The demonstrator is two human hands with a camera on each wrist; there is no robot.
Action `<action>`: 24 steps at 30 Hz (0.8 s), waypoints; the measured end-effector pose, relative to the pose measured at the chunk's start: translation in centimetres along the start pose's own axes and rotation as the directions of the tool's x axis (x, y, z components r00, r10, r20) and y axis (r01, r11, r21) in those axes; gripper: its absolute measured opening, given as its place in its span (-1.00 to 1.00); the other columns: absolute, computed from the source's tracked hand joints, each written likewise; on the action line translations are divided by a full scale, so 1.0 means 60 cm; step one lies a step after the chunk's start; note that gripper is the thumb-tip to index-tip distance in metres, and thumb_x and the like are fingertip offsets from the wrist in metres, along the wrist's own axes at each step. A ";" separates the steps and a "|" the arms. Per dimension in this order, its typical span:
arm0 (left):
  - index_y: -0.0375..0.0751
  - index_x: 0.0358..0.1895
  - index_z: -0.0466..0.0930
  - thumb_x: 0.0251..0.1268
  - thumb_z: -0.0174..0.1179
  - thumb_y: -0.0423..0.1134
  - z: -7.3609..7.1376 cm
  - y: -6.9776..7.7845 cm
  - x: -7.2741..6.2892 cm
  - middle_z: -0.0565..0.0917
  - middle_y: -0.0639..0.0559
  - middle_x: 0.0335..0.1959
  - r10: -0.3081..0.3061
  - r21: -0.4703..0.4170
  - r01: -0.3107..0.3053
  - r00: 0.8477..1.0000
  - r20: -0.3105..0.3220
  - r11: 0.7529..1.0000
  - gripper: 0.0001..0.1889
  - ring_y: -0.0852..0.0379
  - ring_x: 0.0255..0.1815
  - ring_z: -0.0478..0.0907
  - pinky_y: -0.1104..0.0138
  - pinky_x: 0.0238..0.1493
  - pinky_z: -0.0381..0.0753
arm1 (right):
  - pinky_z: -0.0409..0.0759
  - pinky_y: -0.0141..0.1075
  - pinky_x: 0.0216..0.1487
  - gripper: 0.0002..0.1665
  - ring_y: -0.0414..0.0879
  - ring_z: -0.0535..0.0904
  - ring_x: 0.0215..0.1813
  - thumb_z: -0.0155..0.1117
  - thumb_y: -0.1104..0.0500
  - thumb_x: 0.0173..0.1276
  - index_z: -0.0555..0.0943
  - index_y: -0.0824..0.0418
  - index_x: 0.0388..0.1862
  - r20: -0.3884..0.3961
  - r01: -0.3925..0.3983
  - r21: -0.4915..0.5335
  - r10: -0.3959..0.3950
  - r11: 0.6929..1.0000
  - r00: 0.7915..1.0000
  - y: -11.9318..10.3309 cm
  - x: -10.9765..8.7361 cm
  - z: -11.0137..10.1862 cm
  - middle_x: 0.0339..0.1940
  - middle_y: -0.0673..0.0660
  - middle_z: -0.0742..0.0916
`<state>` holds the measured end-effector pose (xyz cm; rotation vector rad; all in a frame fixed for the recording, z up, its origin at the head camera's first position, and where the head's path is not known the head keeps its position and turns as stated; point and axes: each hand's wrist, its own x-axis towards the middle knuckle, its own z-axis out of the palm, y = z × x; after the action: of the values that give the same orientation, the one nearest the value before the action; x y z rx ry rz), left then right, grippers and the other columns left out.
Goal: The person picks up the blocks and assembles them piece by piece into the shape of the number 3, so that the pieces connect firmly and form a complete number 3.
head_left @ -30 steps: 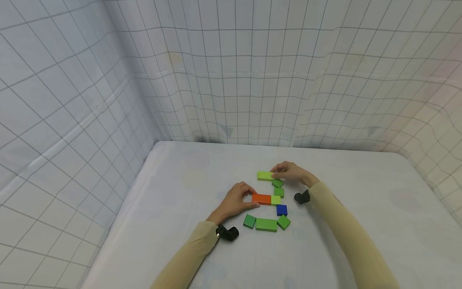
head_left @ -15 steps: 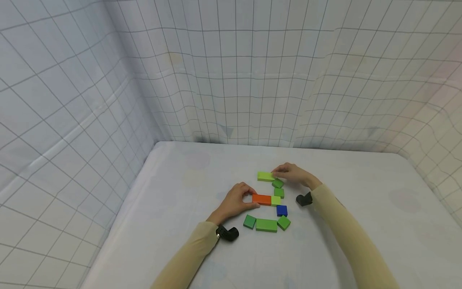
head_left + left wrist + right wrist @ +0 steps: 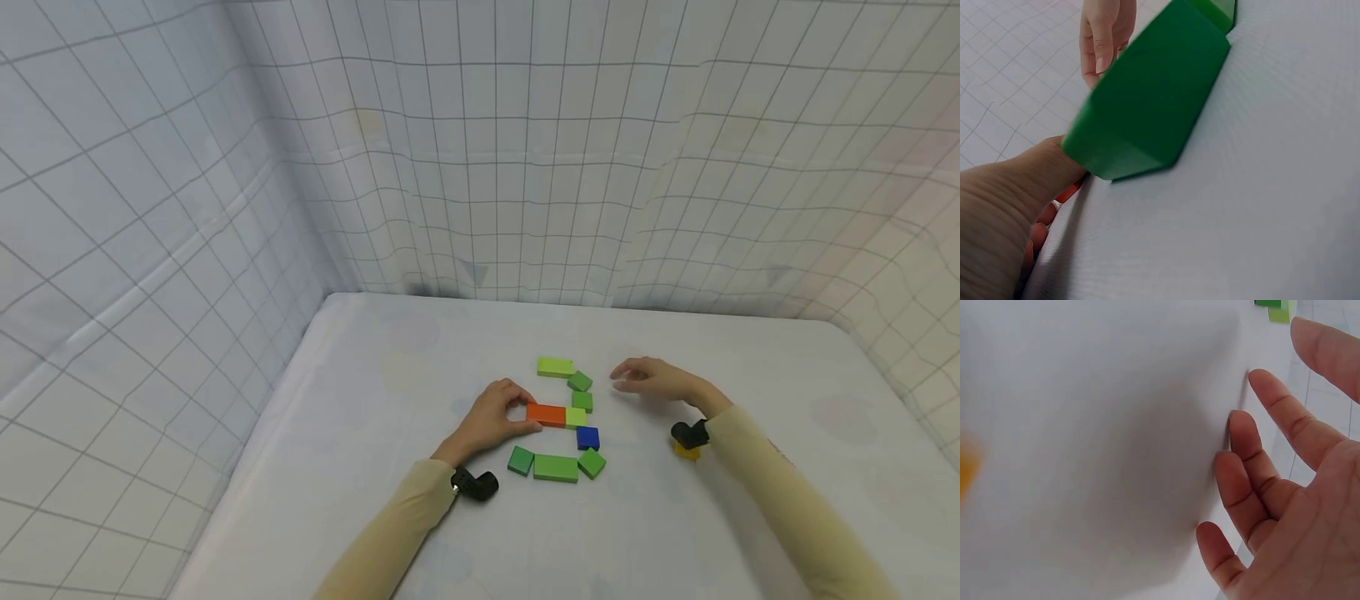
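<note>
My left hand [image 3: 491, 417] pinches the left end of a long red block [image 3: 547, 415] between thumb and fingers. A small lime block [image 3: 575, 418] touches the red one's right end. In the head view my right hand [image 3: 652, 379] is over the table, right of the blocks; its relaxed fingers are apart and hold nothing in the right wrist view. Nearest it are a turned green block [image 3: 580, 381] and a square green block [image 3: 582, 402]. A long lime block [image 3: 555, 367] lies at the top of the row. Close up in the left wrist view is a dark green block [image 3: 1154, 94].
Below the lime block sits a blue block [image 3: 588, 437]. The bottom row has a turned green block [image 3: 592, 462], a long green block [image 3: 556, 467] and the dark green one. A yellow block [image 3: 686, 451] is partly hidden under the right wrist camera [image 3: 690, 434].
My right hand has let go of the long lime block and moved right, away from it. The yellow block has come into sight. The left hand stays on the red block.
</note>
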<state>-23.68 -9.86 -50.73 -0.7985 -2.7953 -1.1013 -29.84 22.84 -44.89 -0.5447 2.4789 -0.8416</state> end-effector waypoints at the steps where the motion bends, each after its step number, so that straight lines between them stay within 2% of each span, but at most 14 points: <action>1: -0.01 -0.12 0.62 0.04 0.38 0.12 0.000 0.000 0.000 0.46 0.22 -0.25 0.002 0.000 -0.002 1.000 -0.002 1.000 -0.60 0.22 -0.23 0.33 0.34 -0.16 0.34 | 0.37 -0.06 -0.04 -0.55 0.04 0.40 -0.06 0.16 -0.06 0.40 0.53 0.18 0.12 -0.009 -0.003 -0.004 0.003 1.000 1.000 0.005 -0.008 -0.003 -0.03 0.15 0.56; 8: -0.01 -0.12 0.62 0.04 0.38 0.12 0.001 -0.001 -0.001 0.46 0.22 -0.25 0.007 0.000 -0.007 1.000 -0.006 1.000 -0.60 0.22 -0.24 0.33 0.35 -0.17 0.35 | 0.43 -0.13 -0.13 -0.61 0.01 0.46 -0.16 0.17 -0.08 0.39 0.56 0.23 -0.09 -0.100 -0.057 -0.032 0.054 0.998 0.994 0.046 -0.060 -0.016 -0.20 0.11 0.60; 12: -0.01 -0.12 0.62 0.04 0.37 0.13 0.003 0.001 0.000 0.45 0.23 -0.26 0.003 0.003 -0.003 1.000 0.004 1.000 -0.59 0.23 -0.23 0.33 0.36 -0.16 0.35 | 0.38 -0.17 -0.20 -0.56 -0.02 0.43 -0.21 0.25 -0.10 0.32 0.53 0.22 -0.08 -0.090 -0.073 -0.008 0.071 0.997 0.993 0.064 -0.100 -0.016 -0.25 0.09 0.56; 14: -0.01 -0.12 0.62 0.04 0.37 0.13 0.002 0.002 0.000 0.45 0.22 -0.26 0.006 0.001 -0.006 1.000 0.004 1.000 -0.59 0.22 -0.23 0.33 0.35 -0.16 0.35 | 0.35 -0.21 -0.21 -0.53 -0.03 0.40 -0.20 0.32 -0.08 0.26 0.51 0.21 -0.04 -0.056 -0.053 0.022 0.054 0.998 0.997 0.073 -0.122 -0.012 -0.26 0.10 0.52; 18: -0.02 -0.13 0.62 0.04 0.38 0.12 0.000 0.004 -0.001 0.46 0.21 -0.26 0.012 -0.002 -0.012 1.000 0.000 1.000 -0.60 0.21 -0.24 0.34 0.34 -0.16 0.35 | 0.33 -0.33 -0.15 -0.45 -0.03 0.34 -0.13 0.45 0.01 0.15 0.48 0.22 0.02 0.009 0.028 0.104 -0.029 0.994 1.000 0.087 -0.162 0.000 -0.18 0.14 0.47; 22: -0.01 -0.12 0.62 0.04 0.38 0.12 0.001 0.002 0.000 0.46 0.22 -0.26 0.006 0.007 -0.006 1.000 -0.001 1.000 -0.60 0.22 -0.24 0.33 0.35 -0.16 0.35 | 0.37 -0.44 -0.06 -0.51 -0.08 0.39 -0.09 0.46 0.06 0.14 0.50 0.21 -0.02 -0.011 0.108 0.123 -0.107 0.987 0.994 0.096 -0.185 0.013 -0.12 0.13 0.51; 24: -0.01 -0.12 0.62 0.04 0.38 0.12 0.003 0.000 0.000 0.45 0.23 -0.26 0.002 0.009 -0.002 1.000 -0.003 1.000 -0.60 0.23 -0.24 0.33 0.35 -0.17 0.35 | 0.39 -0.42 -0.12 -0.57 -0.12 0.41 -0.16 0.46 0.07 0.14 0.53 0.19 -0.09 -0.040 0.124 0.117 -0.120 0.985 0.992 0.096 -0.186 0.018 -0.19 0.10 0.54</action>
<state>-23.66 -9.74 -50.88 -0.7978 -2.7944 -1.0880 -21.43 32.16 -46.07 -0.6506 2.4252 -1.0464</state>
